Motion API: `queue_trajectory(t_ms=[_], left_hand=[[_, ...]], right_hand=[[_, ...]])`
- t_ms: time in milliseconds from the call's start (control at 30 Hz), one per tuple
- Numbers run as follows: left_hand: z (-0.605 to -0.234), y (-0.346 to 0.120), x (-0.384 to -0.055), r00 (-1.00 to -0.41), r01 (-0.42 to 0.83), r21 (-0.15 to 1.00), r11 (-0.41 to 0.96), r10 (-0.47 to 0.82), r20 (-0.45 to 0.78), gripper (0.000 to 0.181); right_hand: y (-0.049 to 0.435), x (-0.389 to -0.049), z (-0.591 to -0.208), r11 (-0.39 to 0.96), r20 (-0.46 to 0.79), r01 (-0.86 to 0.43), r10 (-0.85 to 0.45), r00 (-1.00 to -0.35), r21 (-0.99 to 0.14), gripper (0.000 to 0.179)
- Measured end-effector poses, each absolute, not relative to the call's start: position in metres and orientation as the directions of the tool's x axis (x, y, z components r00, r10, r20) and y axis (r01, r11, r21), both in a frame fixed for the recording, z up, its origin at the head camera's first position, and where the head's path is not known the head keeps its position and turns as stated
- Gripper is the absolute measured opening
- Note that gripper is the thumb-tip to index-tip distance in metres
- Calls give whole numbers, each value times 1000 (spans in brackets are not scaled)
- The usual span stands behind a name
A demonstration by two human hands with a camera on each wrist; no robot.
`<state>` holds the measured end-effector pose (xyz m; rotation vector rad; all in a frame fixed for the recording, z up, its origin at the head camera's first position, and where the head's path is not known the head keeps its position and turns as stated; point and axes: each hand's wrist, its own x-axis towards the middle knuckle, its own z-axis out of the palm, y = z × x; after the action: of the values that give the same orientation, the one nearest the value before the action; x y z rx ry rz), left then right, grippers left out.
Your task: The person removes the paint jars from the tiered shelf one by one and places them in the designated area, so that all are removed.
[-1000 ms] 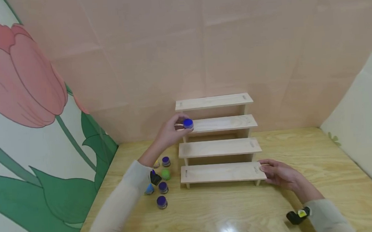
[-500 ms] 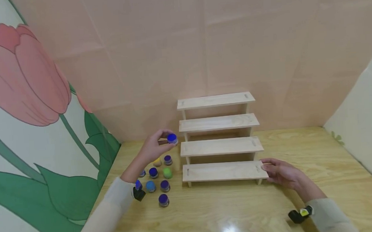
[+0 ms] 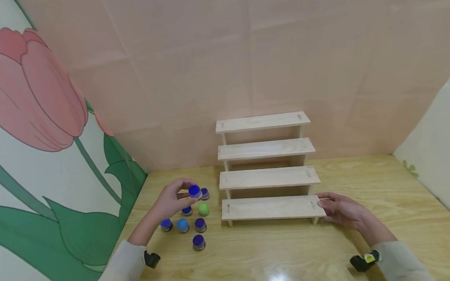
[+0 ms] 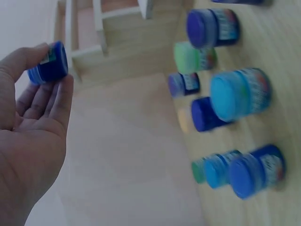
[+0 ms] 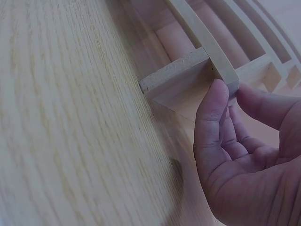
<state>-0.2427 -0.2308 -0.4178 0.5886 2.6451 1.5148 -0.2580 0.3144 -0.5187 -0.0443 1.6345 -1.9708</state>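
Observation:
My left hand (image 3: 168,201) pinches a small paint jar (image 3: 195,191) with a dark blue lid between thumb and fingertips. In the left wrist view the same jar (image 4: 51,64) lies sideways to the camera, with a bit of its label visible. Other jars on the table stand close by, among them a light green one (image 3: 203,209), a light blue one (image 3: 183,225) and several with blue or purple lids, such as the front jar (image 3: 198,242). At the right end of the wooden tiered shelf (image 3: 269,207), my right hand (image 3: 343,211) pinches the lowest board between thumb and index finger.
The stepped shelf rises in tiers toward the pinkish backdrop (image 3: 190,74) behind the table (image 3: 270,253). A wall with a painted tulip (image 3: 52,91) borders the left side; a pale wall (image 3: 442,144) borders the right.
My left hand has carried the jar from beside the second-highest shelf board leftward and down to over the jar group. The right hand keeps its grip on the lowest board.

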Motion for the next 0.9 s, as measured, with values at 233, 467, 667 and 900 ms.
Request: queue_trajectory(t_ms=[233, 467, 667, 900], left_hand=[[-431, -255, -222, -936, 261, 860, 439, 333, 114, 41], [-451, -276, -205, -948, 199, 866, 459, 314, 52, 41], [-474, -288, -192, -949, 139, 880, 455, 316, -13, 40], [-492, -296, -184, -946, 101, 894, 437, 321, -50, 42]], right_hand=[[315, -258, -520, -95, -315, 397, -456, -832, -913, 22], [316, -259, -521, -104, -305, 396, -472, -827, -912, 22], [316, -259, -520, -100, -307, 397, -474, -825, -912, 22], [315, -259, -517, -76, -346, 415, -430, -834, -907, 20]])
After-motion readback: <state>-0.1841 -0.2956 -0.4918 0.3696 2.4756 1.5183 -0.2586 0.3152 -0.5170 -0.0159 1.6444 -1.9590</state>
